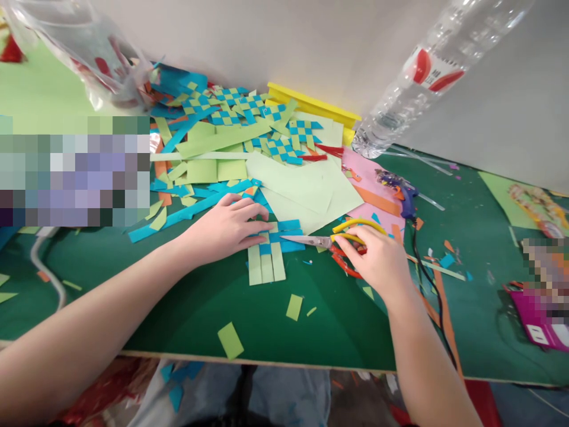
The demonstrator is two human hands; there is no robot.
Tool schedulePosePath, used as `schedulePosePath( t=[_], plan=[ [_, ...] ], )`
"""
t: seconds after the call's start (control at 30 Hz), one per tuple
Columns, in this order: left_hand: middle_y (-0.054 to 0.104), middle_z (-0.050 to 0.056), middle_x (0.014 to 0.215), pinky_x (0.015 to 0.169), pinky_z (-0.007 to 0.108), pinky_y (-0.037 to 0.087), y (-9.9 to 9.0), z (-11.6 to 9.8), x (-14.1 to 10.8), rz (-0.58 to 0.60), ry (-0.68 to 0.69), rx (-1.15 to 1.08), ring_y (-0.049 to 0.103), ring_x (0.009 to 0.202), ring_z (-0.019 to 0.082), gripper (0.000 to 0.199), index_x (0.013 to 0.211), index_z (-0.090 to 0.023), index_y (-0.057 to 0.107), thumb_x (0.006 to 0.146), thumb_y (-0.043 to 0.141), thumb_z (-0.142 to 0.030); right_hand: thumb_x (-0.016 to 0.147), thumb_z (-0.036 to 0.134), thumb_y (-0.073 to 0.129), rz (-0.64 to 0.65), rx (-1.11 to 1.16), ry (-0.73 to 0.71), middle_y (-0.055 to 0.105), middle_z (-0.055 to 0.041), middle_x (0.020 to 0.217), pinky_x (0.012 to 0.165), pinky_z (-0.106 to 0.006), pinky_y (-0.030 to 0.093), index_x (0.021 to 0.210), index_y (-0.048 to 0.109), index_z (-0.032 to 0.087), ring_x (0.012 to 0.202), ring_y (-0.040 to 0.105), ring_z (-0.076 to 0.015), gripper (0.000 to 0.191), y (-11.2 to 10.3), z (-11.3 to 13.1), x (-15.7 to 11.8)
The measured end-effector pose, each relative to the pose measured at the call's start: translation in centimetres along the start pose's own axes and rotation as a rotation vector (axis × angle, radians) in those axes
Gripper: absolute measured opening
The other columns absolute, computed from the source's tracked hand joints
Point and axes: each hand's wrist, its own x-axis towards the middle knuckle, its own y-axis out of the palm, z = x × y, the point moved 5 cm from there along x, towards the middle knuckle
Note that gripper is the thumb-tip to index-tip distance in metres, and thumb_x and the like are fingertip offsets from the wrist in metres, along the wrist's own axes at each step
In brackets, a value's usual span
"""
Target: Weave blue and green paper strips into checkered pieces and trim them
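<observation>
A woven piece of blue and pale green paper strips [265, 249] lies on the green table, loose green ends toward the front edge and blue ends to the right. My left hand [229, 228] rests on its upper left part, fingers spread and pressing it flat. In my right hand [376, 255] are scissors with yellow handles [311, 240], blades pointing left, their tips over the blue strips. A red-handled tool [344, 265] lies just below the scissors, partly hidden by my right hand.
Woven paper fish [304, 133], strips and pale green sheets [302, 190] pile up behind my hands. At the back stand a plastic bottle [400, 95] and a bagged cup [98, 53]. A glue gun [405, 198] with a black cord lies right; paper scraps [230, 340] lie in front.
</observation>
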Motion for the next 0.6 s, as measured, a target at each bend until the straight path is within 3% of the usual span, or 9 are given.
schedulePosePath(
  t=[0.6],
  plan=[
    [0.064,0.006,0.112,0.092,0.041,0.037,0.19,0.04,-0.08,0.018,-0.01,-0.02,0.06,0.101,0.022,0.03,0.113,-0.026,0.064,0.097,0.043,-0.039,0.089,0.046,0.056,-0.059,-0.028,0.01,0.073,-0.0012,0.086,0.064,-0.028,0.047,0.085,0.065,0.02,0.078,0.068,-0.0178,0.027,-0.59,-0.29,0.06]
  ],
)
